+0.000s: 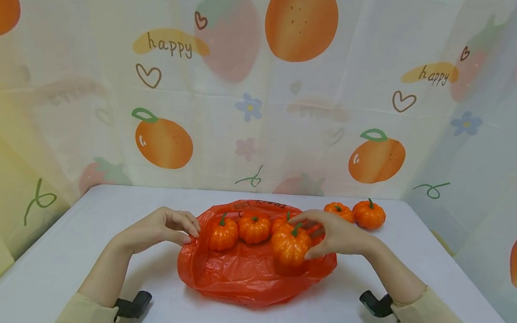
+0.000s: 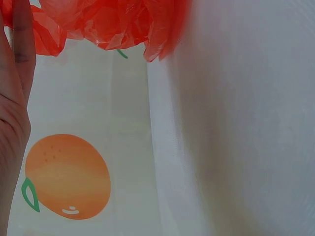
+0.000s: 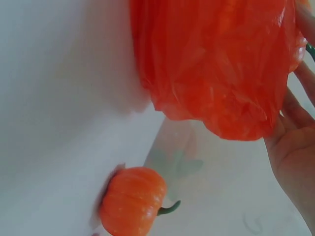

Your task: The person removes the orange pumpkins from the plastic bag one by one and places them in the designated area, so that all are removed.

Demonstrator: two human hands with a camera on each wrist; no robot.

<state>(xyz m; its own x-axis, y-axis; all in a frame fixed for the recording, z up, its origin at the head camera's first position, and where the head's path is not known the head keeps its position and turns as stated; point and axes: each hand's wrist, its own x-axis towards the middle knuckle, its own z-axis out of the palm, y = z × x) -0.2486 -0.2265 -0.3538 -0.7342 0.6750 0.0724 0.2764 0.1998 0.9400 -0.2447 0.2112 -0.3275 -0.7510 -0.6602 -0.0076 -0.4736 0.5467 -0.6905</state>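
A red plastic bag (image 1: 251,274) lies spread wide at its mouth on the table. My left hand (image 1: 158,232) pinches the bag's left rim between thumb and fingers. In my right hand (image 1: 331,235) is a small orange pumpkin (image 1: 291,245) with a green stem, gripped from its right side over the bag's opening. Inside the bag sit a pumpkin (image 1: 224,234) at the left and another pumpkin (image 1: 254,229) in the middle. Part of a further pumpkin (image 1: 280,223) shows behind the held one. In the right wrist view, the bag's side (image 3: 211,64) hides much of the held pumpkin.
Beyond my right hand, one pumpkin (image 1: 369,215) stands on the white table (image 1: 151,318) near its back right corner. Beside it, another pumpkin (image 1: 339,211) is partly covered by the hand. A fruit-printed curtain (image 1: 286,148) hangs behind the table.
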